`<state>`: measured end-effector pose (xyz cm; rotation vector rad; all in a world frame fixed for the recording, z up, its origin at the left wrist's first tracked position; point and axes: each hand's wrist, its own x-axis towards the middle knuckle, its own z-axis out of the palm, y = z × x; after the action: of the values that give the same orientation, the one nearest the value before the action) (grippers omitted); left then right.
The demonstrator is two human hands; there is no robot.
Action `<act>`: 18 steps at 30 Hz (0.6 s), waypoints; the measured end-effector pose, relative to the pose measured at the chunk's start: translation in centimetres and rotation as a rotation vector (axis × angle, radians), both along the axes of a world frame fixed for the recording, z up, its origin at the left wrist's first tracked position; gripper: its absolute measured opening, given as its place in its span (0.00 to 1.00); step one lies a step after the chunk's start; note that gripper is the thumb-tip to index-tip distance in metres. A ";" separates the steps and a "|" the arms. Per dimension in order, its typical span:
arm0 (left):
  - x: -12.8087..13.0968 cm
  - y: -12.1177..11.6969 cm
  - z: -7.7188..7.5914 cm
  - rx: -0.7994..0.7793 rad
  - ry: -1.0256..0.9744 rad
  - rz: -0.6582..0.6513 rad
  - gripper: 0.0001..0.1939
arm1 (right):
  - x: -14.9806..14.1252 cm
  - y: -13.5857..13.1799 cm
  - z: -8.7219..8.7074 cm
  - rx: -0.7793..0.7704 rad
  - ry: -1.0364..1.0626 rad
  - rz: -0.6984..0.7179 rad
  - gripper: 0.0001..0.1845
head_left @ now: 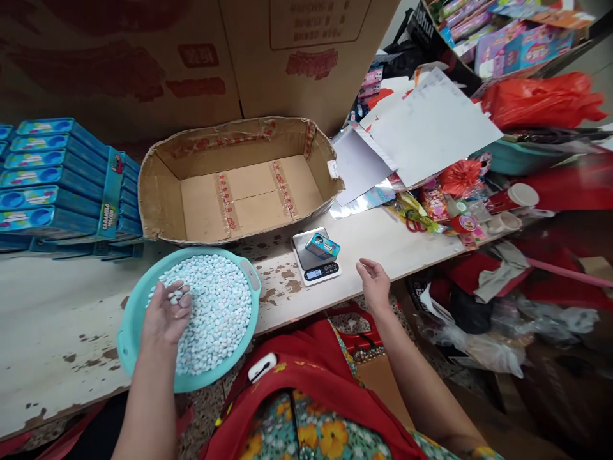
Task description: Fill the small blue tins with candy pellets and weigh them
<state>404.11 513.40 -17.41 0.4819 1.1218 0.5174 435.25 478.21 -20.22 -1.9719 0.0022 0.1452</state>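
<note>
My left hand (167, 313) is turned palm up over a turquoise plastic basin (255, 281). A few small candies rest in its cupped fingers. Pale blue and white candies (215, 313) fill the basin. To the right, a small digital scale (306, 246) stands on the table with its display lit. A small blue printed box (324, 245) lies tilted on the scale's plate. Just right of the scale, my right hand (375, 281) hovers by the table's front edge, fingers loosely bent and apart, with nothing visible in them.
A low, cut-down cardboard box (249, 191) sits behind the basin and scale. Stacked blue candy boxes (57, 185) stand at the left. White paper sheets (431, 128), small packets and a red plastic bag (541, 99) crowd the right side. A large carton (191, 64) rises at the back.
</note>
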 end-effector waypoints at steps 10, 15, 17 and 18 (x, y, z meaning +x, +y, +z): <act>0.5 -0.7 -0.6 0.457 0.492 -0.379 0.20 | -0.8 1.0 -0.3 0.039 0.008 0.020 0.22; 0.0 -0.7 -0.8 0.578 0.609 -0.497 0.19 | -0.3 3.0 0.0 0.050 -0.013 0.074 0.23; -0.3 -0.6 -0.9 0.612 0.634 -0.525 0.18 | -0.1 4.2 0.3 0.064 -0.028 0.115 0.23; -0.4 -0.5 -1.0 0.637 0.657 -0.552 0.18 | 0.0 4.8 0.4 0.071 -0.036 0.140 0.23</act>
<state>403.66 512.90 -18.39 1.5500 1.3558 0.2107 435.22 482.99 -19.79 -1.9032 -0.1626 0.1986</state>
